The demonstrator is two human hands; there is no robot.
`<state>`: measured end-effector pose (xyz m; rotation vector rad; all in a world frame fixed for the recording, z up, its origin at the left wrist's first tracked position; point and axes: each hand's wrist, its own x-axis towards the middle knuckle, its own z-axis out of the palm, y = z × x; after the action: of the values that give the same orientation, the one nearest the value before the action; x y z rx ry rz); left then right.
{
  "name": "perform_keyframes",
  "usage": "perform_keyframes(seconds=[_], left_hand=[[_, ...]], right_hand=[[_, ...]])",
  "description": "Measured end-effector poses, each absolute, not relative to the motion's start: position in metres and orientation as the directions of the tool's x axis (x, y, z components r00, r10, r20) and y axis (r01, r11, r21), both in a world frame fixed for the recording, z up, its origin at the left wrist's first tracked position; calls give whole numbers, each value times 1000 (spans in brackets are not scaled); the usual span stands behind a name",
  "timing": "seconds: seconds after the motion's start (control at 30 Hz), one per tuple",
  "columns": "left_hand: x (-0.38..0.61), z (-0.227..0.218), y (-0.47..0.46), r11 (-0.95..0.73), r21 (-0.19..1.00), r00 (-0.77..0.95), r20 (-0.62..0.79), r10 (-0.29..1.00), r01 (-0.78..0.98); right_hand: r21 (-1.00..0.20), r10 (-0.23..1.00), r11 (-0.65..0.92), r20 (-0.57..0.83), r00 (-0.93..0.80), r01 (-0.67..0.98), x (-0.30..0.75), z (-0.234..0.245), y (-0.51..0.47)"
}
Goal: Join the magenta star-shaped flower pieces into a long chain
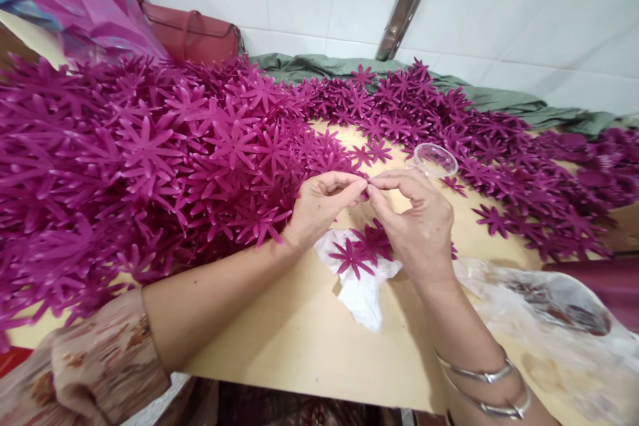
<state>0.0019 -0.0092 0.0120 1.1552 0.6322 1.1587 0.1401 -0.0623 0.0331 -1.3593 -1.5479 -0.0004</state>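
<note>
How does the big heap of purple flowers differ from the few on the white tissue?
The heap holds countless flowers piled deep; the tissue flowers are only a few, lying nearly flat. The heap spreads straight over the table; the tissue flowers sit on a crumpled white tissue. Both are the same purple, with narrow petals.

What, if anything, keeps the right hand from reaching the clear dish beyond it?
Likely nothing, so yes: the clear dish sits just past the right hand, with only bare table between.
</note>
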Motion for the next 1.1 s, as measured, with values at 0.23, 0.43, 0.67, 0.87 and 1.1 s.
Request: perform_keyframes(seconds=[0.23,0.43,0.67,0.87,1.1], left_hand=[[3,14,-10,-40,933,303,156,940,-357],[3,15,-11,-28,931,319,153,935,-363],[-1,13,-8,-3,925,382,159,911,-379],[0,5,-6,119,894,428,87,899,-432],[0,9,-5,139,904,456,67,887,-403]], right_hand=[[-589,725,358,664,182,724,138,32,-62],[-611,735,348,649,198,711,137,31,-62],[-520,735,305,662,150,798,139,30,-62],[-714,787,337,571,233,614,139,28,-61],[-824,794,336,508,333,455,134,23,-60]])
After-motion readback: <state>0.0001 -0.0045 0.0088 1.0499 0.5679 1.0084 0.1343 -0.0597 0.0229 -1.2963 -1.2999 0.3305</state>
